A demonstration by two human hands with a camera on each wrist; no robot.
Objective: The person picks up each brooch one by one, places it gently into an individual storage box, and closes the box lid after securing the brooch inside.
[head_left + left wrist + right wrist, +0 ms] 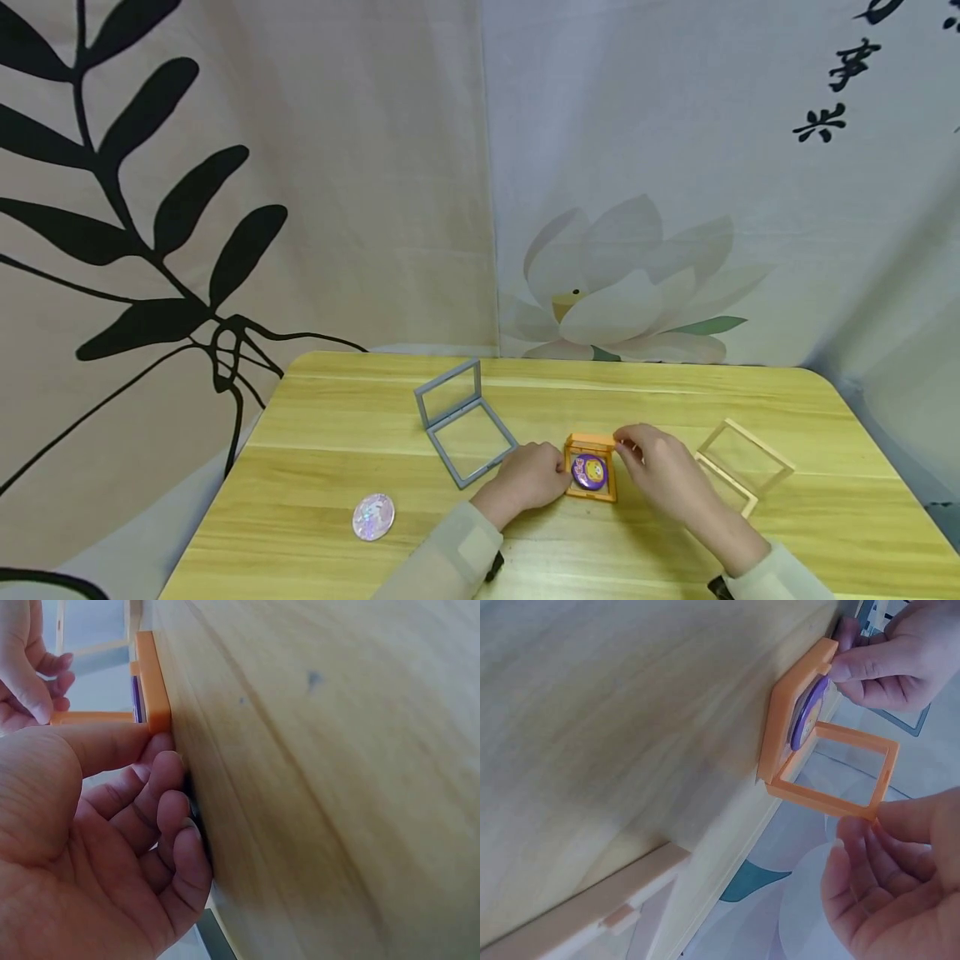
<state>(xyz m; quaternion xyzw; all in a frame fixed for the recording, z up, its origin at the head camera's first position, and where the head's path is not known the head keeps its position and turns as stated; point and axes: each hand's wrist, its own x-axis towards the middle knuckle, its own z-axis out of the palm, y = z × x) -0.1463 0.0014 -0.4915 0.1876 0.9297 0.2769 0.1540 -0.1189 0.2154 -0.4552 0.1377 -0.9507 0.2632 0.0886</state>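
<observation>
An orange hinged display frame stands on the table between the hands, its lid raised roughly upright. Inside the base lies a round purple badge with a yellow figure on it. My left hand pinches the left side of the base between thumb and forefinger, the other fingers curled beneath. At the lid's free edge, near its right corner, my right hand grips with thumb and fingertips. In the left wrist view only a thin edge of the badge shows.
A grey hinged frame lies unfolded behind my left hand. To the right, partly behind my right hand, is an unfolded cream frame. A shiny iridescent disc lies on the wooden table at left. Behind hangs a printed curtain.
</observation>
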